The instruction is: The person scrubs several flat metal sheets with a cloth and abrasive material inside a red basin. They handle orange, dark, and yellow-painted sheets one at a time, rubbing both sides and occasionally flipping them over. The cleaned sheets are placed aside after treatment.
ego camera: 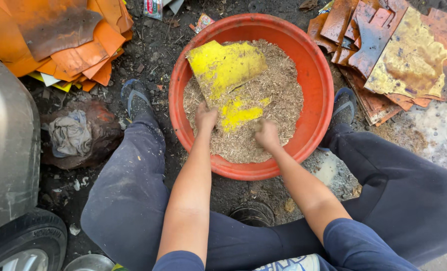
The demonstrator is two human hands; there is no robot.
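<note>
Sawdust (pixel 283 100) under both curled hands (pixel 236 128)

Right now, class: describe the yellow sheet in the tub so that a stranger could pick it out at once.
Find the big round orange tub between the person's feet, filled with pale sawdust-like grit. On the grit lies the yellow sheet, its near end partly buried by the left hand. It alone is bright yellow; the sheets stacked outside are orange or rusty.

Orange sheets (pixel 73 40) lie far left of the hands, rusty plates (pixel 394 55) far right, a rag (pixel 70 134) left.
</note>
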